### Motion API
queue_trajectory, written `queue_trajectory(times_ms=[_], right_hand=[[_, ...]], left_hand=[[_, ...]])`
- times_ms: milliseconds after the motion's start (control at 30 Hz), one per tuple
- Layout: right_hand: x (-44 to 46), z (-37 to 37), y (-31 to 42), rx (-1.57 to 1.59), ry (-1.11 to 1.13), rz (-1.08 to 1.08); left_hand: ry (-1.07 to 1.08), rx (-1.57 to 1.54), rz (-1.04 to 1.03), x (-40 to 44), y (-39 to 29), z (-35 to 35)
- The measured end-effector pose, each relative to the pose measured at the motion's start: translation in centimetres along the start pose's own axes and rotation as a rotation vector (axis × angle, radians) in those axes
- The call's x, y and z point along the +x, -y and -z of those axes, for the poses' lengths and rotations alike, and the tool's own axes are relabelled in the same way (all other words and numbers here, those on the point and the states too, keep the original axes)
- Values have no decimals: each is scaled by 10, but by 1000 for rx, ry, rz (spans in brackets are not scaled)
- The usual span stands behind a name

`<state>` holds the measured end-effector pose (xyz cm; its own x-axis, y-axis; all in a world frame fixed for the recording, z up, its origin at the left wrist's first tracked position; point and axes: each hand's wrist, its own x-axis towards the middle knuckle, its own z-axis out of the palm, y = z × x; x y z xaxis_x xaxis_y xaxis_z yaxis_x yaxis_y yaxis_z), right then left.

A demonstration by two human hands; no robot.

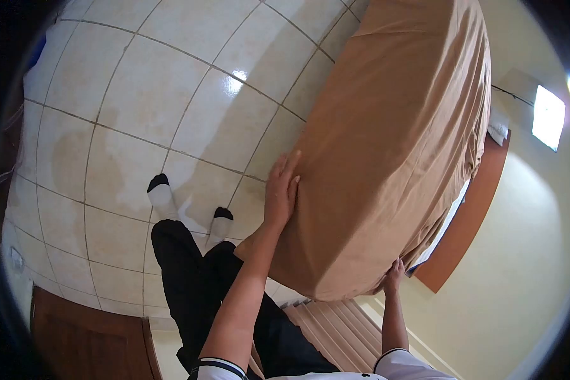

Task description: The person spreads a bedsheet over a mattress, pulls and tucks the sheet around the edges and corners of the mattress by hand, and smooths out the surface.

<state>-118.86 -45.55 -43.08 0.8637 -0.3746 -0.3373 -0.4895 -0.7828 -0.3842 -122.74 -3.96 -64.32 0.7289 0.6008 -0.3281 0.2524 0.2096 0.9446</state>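
Observation:
A brown bed sheet (367, 158) covers a mattress, smooth over much of its surface and wrinkled toward the wall side. My left hand (282, 193) rests against the sheet along the mattress's near side, fingers stretched out and lying on the cloth. At the corner by the headboard end, my right hand (394, 276) has its fingers closed around the bunched edge of the sheet. Beside that hand a strip of white mattress (446, 225) shows below the gathered cloth.
A wooden headboard (468, 231) stands against the pale wall (519, 253). Pleated beige curtain-like cloth (332, 326) hangs near my legs. Tiled floor (133, 95) lies to the left, under my socked feet. A brown wooden door (88, 339) is at the lower left, and a bright lamp (548, 118) is on the right.

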Motion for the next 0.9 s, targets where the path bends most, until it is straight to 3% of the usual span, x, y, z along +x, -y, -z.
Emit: queue_trajectory(times_ms=[67, 133, 167, 233, 467, 533, 667, 733, 833, 900], right_hand=[[-3, 0, 3, -21, 8, -24], [-9, -11, 15, 18, -10, 26], [-10, -15, 18, 58, -34, 80], [-8, -14, 15, 76, -29, 76], [-10, -7, 18, 26, 28, -6], [-11, -4, 16, 79, 30, 19], [-18, 16, 19, 85, -34, -9], [-26, 17, 31, 130, -25, -29], [-23, 26, 30, 216, 54, -81], [-20, 27, 32, 169, 52, -62]], left_hand=[[78, -26, -109, -5, -2, 4], [172, -204, 222, -13, 3, 3], [170, -204, 220, -17, 7, 4], [243, -197, 533, -24, 11, 5], [223, -198, 590, -24, 21, 5], [141, -252, 718, -26, 33, 2], [11, -217, 592, -28, 59, -5], [-102, -29, 484, -24, 49, 4], [-206, -45, 481, -17, 53, 16], [-133, -53, 545, -14, 55, 24]])
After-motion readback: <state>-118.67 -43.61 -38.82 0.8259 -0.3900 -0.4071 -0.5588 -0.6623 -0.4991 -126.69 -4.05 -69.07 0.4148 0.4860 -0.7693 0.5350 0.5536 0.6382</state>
